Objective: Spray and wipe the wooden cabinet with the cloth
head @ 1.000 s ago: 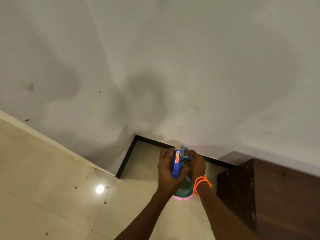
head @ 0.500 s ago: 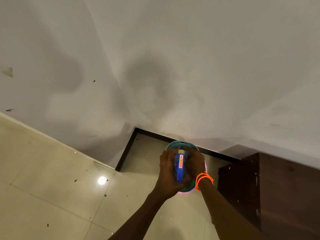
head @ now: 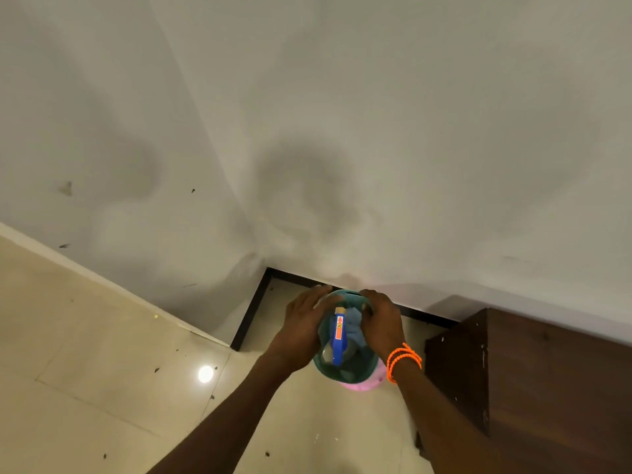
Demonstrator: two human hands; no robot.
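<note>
Now the spray bottle [head: 337, 336] lies inside the green basket [head: 362, 372], blue trigger head up and nozzle pointing to the far side, with the pale blue cloth [head: 355, 325] bunched just to its right in the same basket. A second ago the left hand [head: 301, 328] was wrapped round the bottle and the right hand [head: 383, 325] was working the cloth beside it; both have since let go. The left hand's grip is open, fingers stretched along the basket's left rim. The right hand's fingers curve over the far right rim, touching or hooking it; whether they pinch it cannot be told. An orange beaded band [head: 403, 360] sits on the right wrist.

The basket seems to rest on a pink object [head: 362, 386], only its edge showing, on the pale tiled floor [head: 102, 354] near the wall corner. The wooden cabinet [head: 530, 388] stands just right of the basket, dark brown, speckled with light marks.

With both tools dropped back in the basket, this reads either as packing up after wiping or as getting hold of the basket to carry it; the cabinet's surface gives no clear sign of wet spray.
</note>
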